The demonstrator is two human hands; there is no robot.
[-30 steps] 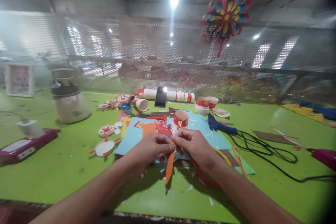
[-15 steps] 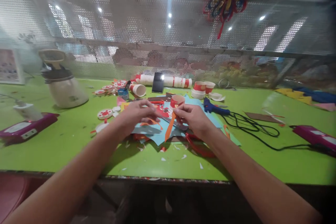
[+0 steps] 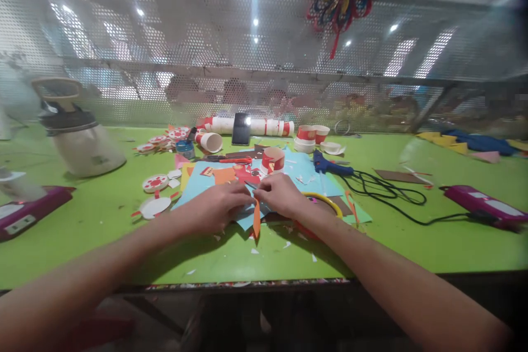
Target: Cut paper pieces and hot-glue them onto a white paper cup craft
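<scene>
My left hand and my right hand meet over the paper pile, their fingertips pinched together at the upper end of an orange paper strip. The strip hangs down, its pointed end towards the table's front edge. Light blue paper sheets lie under both hands. Just behind my right hand stands a red and white paper cup piece. A yellow loop curves out beside my right wrist, and a red handle below it is mostly hidden by my forearm.
Beyond the papers lie red-handled scissors, a phone and a long white and red tube. At right are a blue glue gun with a black cord and a purple power strip. Decorated paper discs lie left.
My left hand has come right and down to meet my right hand at the orange strip. My right hand has moved slightly left and lower with it. The camera view has shifted right.
</scene>
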